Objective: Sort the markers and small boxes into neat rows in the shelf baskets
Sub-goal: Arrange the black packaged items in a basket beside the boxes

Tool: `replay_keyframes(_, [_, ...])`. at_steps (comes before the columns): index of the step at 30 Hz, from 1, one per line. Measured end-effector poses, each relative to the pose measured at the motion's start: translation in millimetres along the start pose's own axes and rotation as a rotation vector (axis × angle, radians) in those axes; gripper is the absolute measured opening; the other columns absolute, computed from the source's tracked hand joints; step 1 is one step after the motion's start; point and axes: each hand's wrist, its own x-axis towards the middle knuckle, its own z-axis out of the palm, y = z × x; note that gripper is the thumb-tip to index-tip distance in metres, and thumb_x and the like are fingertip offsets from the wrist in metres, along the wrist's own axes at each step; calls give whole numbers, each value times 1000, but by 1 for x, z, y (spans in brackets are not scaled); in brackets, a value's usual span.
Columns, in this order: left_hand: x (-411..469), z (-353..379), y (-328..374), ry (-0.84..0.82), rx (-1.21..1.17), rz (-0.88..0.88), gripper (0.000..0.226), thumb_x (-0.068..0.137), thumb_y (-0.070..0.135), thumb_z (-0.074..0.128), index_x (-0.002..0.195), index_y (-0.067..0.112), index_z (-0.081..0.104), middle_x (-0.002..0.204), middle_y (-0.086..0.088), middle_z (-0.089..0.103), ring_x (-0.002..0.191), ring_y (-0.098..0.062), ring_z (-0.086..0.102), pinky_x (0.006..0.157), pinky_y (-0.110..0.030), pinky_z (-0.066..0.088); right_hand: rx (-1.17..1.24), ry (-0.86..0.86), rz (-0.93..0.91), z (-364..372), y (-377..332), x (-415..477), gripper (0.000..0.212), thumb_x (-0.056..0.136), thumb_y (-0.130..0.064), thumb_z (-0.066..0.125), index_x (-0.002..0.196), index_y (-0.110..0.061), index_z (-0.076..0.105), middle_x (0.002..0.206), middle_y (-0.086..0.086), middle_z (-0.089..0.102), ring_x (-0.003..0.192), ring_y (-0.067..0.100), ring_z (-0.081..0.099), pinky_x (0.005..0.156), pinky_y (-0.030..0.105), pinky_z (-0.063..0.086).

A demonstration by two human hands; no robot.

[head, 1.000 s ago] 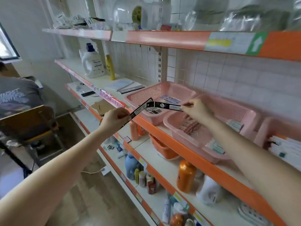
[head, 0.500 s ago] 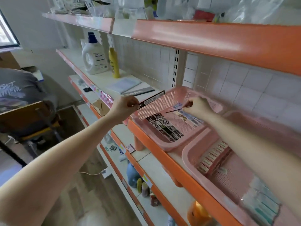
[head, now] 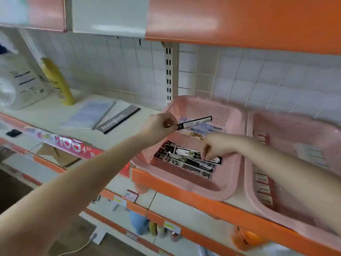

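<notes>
progress: partial. left hand (head: pixel 158 126) fingers pinch a marker (head: pixel 193 122) over the basket's (head: pixel 230 189) left rim. right hand (head: pixel 219 145) fingers pinch a laid marker (head: pixel 186 152) in the row near the front edge. boxes (head: pixel 263 189) lined up in the next basket (head: pixel 295 122). held marker not yet placed.

White tiled wall (head: pixel 276 80), orange shelving (head: pixel 239 19)

Both arms stretch forward; the left hand (head: pixel 159 126) pinches a marker pack (head: pixel 194 123), the right hand (head: pixel 218 145) reaches down, seemingly pinching a lying pack (head: pixel 186 153).
</notes>
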Motion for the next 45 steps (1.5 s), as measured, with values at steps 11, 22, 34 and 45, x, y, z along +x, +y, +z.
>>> replay_keyframes(11, [5,5,-22,64,-222,44,6,86,15,62,88,20,65,81,11,65,80,-6,60,74,-16,44,258,297,304,11,-9,9,28,87,0,57,106,-19,62,103,-17,42,96,3,46,58,5,35])
replay_keyframes(22, [9,8,-27,39,-274,56,7,86,15,63,85,22,63,74,17,60,74,-4,57,65,-10,41,219,323,363,13,-7,17,18,88,-14,64,105,-15,70,102,-6,66,89,7,57,79,18,39])
replay_keyframes(34, [8,6,-27,-7,-315,73,10,86,13,62,84,23,62,83,4,67,65,-5,57,70,-20,45,181,366,337,18,-8,16,21,83,-22,70,105,-20,69,94,-8,63,85,7,56,77,21,41])
replay_keyframes(45, [7,4,-29,7,-360,28,17,84,14,65,77,29,62,76,10,66,72,-9,61,79,-38,55,396,430,247,8,-12,12,23,92,-12,57,114,-15,64,98,-13,60,85,2,57,84,17,45])
